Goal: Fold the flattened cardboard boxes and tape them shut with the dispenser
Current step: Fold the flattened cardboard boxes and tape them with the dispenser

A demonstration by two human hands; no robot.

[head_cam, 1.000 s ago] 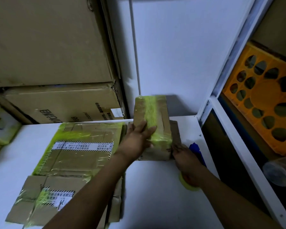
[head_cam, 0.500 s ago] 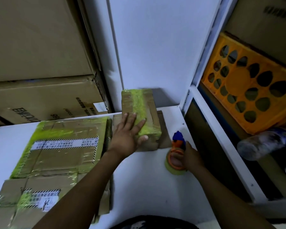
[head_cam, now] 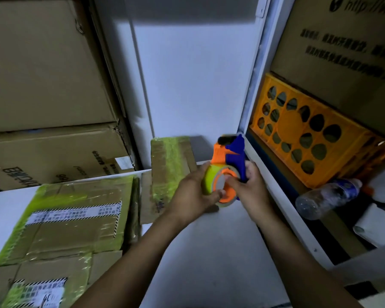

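— Head view: where was the dispenser [head_cam: 228,165] seen?
— Above the table [head_cam: 209,252], just right of the taped box [head_cam: 169,165]. Its handle was gripped by the right hand [head_cam: 249,187], and its roll was clasped by the left hand [head_cam: 196,192].
— How was it judged?
— Light and rigid, best taken by the handle. The flattened boxes [head_cam: 76,218] were stacked at the left. An orange crate [head_cam: 309,138] and a bottle [head_cam: 327,196] were crowded at the right

Nearer than the fingers [head_cam: 232,182] the white surface [head_cam: 209,252] lies bare, while a taped box [head_cam: 169,165] stands just left of them, flattened boxes [head_cam: 76,218] farther left, and a white frame [head_cam: 298,234] close right
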